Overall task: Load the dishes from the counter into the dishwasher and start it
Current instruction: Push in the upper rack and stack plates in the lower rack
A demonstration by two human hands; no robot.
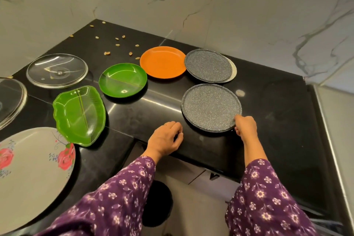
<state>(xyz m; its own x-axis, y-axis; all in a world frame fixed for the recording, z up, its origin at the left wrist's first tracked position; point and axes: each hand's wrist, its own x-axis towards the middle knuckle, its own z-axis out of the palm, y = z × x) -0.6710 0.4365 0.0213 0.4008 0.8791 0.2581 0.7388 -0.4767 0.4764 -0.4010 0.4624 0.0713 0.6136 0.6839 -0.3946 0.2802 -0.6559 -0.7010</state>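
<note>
Dishes: none loaded as far as this view shows. Every piece lies on the black counter (268, 113), and the dishwasher is not in view, so you cannot tell whether its door is open.

Step in hand: first pickup, by the look of it. Your right hand (246, 126) pinches the lower right rim of the near speckled plate (210, 107), thumb on top and fingers tucked under the edge. The plate sits flat or barely tipped near the counter's front edge. Your left hand (166, 138) rests on the counter just beside that plate's left rim, fingers loosely curled, holding nothing and not touching the plate.

Left to do, back to front:
- far speckled plate (207, 65), stacked on a pale plate (232, 72) that shows only as a sliver at its right
- orange plate (162, 62), just beside that stack
- round green plate (122, 80)
- leaf-shaped green dish (79, 115)
- glass lid (57, 71), and a second glass lid (9, 99) cut off at the left edge
- floral plate (32, 168), large, nearest you on the left

Loose shells (116, 44) are scattered at the back corner, not part of the load.

Judgement: the task is at its very start. All loading and the start of the machine lie ahead.
</note>
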